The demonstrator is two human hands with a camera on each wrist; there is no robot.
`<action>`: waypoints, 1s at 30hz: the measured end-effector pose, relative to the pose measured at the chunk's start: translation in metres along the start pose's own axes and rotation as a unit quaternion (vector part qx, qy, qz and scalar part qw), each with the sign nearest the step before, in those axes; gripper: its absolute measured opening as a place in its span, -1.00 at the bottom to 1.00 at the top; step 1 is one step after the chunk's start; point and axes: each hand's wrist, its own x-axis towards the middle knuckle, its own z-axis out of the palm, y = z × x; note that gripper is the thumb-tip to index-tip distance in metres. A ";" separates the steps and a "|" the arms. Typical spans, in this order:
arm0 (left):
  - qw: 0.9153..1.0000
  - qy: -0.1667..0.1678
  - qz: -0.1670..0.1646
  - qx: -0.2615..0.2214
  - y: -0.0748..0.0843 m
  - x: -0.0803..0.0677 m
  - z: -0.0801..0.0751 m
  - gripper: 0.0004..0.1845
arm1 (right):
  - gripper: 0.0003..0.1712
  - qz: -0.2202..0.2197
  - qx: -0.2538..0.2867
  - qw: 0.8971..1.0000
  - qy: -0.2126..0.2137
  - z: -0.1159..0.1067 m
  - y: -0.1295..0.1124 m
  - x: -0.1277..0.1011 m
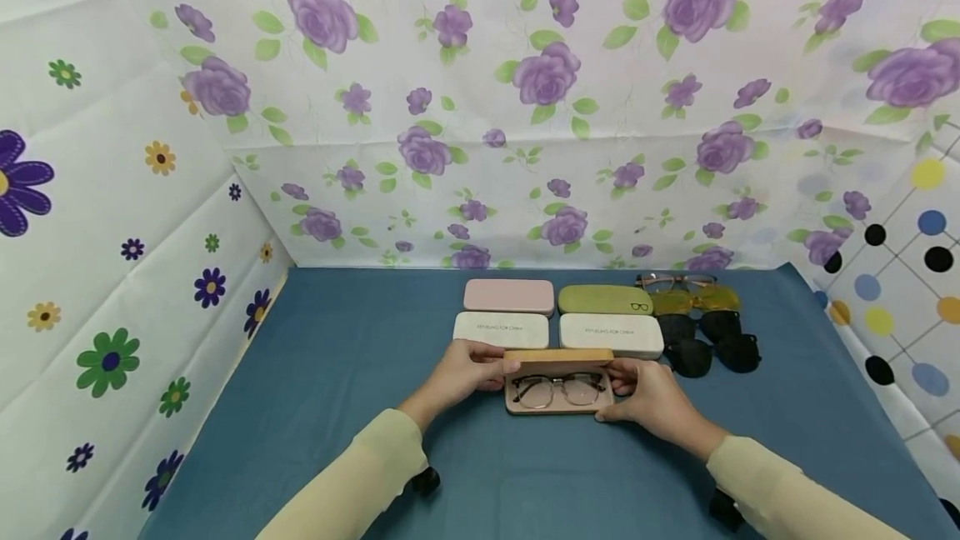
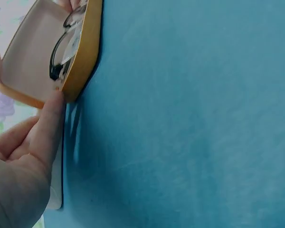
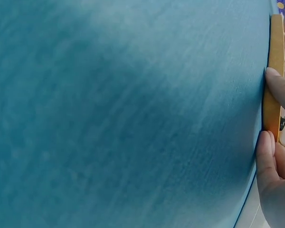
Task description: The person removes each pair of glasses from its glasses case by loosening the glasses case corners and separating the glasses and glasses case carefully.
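An open tan glasses case [image 1: 558,382] is held at the middle of the blue tabletop [image 1: 315,390], nearer the person than every other case, and a pair of dark-rimmed glasses [image 1: 558,390] is laid flat in its lower half with the lenses facing up. The case is steadied from both ends: the left hand [image 1: 461,373] is curled round its left end, the thumb pressed against the corner of the tray in the left wrist view while the lid is propped upright, and the right hand [image 1: 652,398] is closed on its right end, with fingertips [image 3: 278,85] pinched onto the tan edge in the right wrist view. This two-sided grip appears to be used so that the hinged lid is kept under control and the case is not slid across the cloth. Just behind the tan case, four shut cases are set in a tidy block: a white case [image 1: 501,329] and a second white case [image 1: 611,334] in the nearer row, a pink case [image 1: 508,296] and an olive green case [image 1: 604,300] behind them. To the right of that block, loose eyewear is lined up in a column, seemingly one pair per case: brown-framed glasses [image 1: 675,282] farthest from the tan case, yellow-lensed glasses [image 1: 696,301] next, then two pairs of dark sunglasses [image 1: 712,342] just right of the tan case's far corner
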 end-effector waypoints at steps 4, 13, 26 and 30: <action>0.998 0.023 0.024 0.045 -0.002 -0.006 0.004 -0.26 | -0.01 0.001 -0.003 1.000 0.003 0.001 -0.001 -0.002; 0.994 0.004 0.024 0.107 -0.008 -0.010 0.009 -0.26 | 0.00 -0.013 -0.029 0.999 0.008 0.002 -0.001 -0.008; 0.993 0.010 0.010 0.116 -0.009 -0.010 0.010 -0.21 | -0.76 -0.130 -0.142 0.975 0.109 -0.004 -0.019 -0.021; 0.993 0.010 0.009 0.117 -0.007 -0.011 0.010 -0.22 | -0.75 -0.250 -0.174 0.943 0.135 0.004 -0.028 -0.023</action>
